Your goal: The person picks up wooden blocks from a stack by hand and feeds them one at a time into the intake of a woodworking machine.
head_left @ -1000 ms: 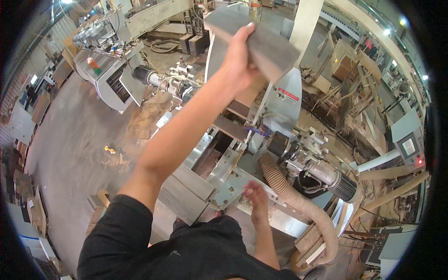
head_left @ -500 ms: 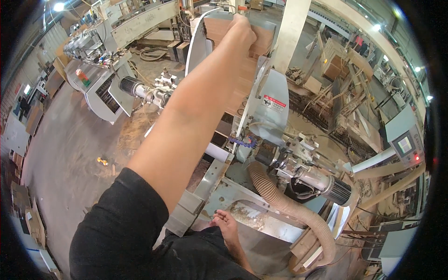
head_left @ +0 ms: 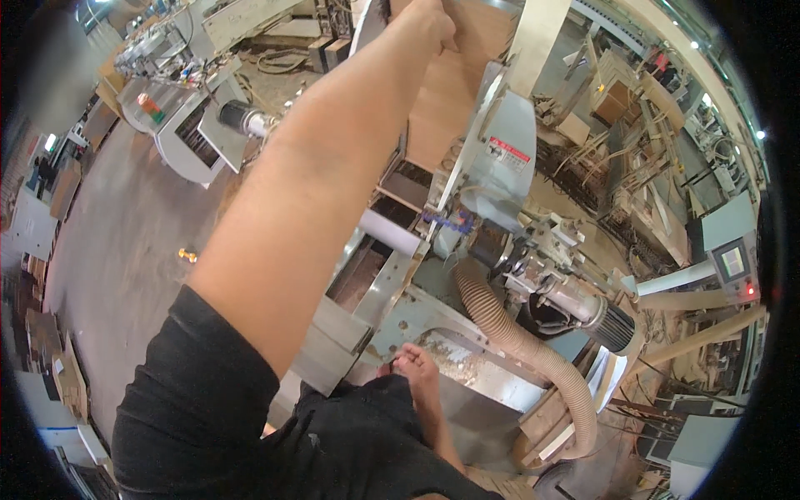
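My left arm stretches up to the top of the view. There my left hand (head_left: 429,27) is at a wide reddish-brown wooden board (head_left: 479,37), its fingers curled against the wood and partly cut off by the upper edge. More flat wood of the same colour (head_left: 437,108) lies below it, between the machine's pale guards (head_left: 510,158). Close to my body, my right hand (head_left: 417,371) hovers by the grey metal machine frame (head_left: 408,312). Its fingers are curled in, and whatever they may hold is hidden.
A ribbed dust hose (head_left: 492,333) curves down on the right, beside a motor (head_left: 604,325). A control panel (head_left: 733,262) with a lit screen stands at far right. Sawdust (head_left: 454,362) lies in the frame's opening. To the left, another machine (head_left: 187,142) stands on the floor.
The view has shifted, so the machine sits higher and further right. My left hand is still at the wood, nearer the upper edge. My right hand has risen slightly, its fingers curled.
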`<state>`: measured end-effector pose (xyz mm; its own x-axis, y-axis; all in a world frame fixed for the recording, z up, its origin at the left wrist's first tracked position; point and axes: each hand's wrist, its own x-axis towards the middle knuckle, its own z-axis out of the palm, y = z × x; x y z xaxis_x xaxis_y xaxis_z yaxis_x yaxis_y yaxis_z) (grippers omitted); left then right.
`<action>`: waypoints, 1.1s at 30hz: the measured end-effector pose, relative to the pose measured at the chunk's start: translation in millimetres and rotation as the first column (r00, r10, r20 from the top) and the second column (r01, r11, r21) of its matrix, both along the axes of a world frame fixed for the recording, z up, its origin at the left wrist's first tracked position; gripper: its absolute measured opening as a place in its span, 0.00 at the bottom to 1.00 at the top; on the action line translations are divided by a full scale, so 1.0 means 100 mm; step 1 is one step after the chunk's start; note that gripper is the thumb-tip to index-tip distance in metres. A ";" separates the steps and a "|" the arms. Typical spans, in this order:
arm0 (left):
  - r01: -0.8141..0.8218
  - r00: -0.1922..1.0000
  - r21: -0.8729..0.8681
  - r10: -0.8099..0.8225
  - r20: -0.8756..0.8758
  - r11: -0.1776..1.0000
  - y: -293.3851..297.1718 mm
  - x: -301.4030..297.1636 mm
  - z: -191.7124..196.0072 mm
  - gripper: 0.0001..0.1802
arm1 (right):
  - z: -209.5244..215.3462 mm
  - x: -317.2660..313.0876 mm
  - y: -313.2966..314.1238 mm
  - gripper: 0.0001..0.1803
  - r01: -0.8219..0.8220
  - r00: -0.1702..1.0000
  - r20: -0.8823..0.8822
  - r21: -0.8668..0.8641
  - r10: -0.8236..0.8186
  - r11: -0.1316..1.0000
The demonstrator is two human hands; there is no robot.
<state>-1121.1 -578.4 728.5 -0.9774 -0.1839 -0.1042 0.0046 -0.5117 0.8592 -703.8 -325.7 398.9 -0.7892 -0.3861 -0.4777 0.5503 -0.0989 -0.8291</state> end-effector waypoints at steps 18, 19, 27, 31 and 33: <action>-0.640 0.603 -0.302 0.705 0.372 0.707 -1.24 5.79 -2.55 0.30 | -0.45 -1.72 -1.75 0.34 0.053 0.200 -0.516 0.854 0.833 0.517; -0.690 0.523 -0.290 0.733 0.434 0.664 -1.14 6.16 -2.78 0.30 | -0.48 -1.70 -1.82 0.37 0.006 0.186 -0.309 0.950 0.933 0.313; -0.809 0.383 -0.043 0.582 0.717 0.586 0.05 7.21 -3.90 0.31 | -0.60 -1.67 -1.89 0.30 -0.259 0.292 -0.384 0.850 0.876 0.459; -0.757 0.495 0.109 0.457 0.739 0.644 0.30 6.88 -4.19 0.29 | -0.60 -1.76 -1.87 0.18 -0.636 0.572 -0.264 0.456 0.777 0.623; -0.728 0.568 0.197 0.416 0.710 0.657 0.30 6.72 -4.34 0.28 | -0.62 -1.74 -1.90 0.16 -0.731 0.574 -0.196 0.315 0.795 0.605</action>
<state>-448.8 -548.1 294.2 -0.3816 -0.4622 -0.8005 0.0447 -0.8742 0.4834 -878.0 -515.4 336.7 -0.3468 -0.8432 -0.4108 0.0821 0.4090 -0.9088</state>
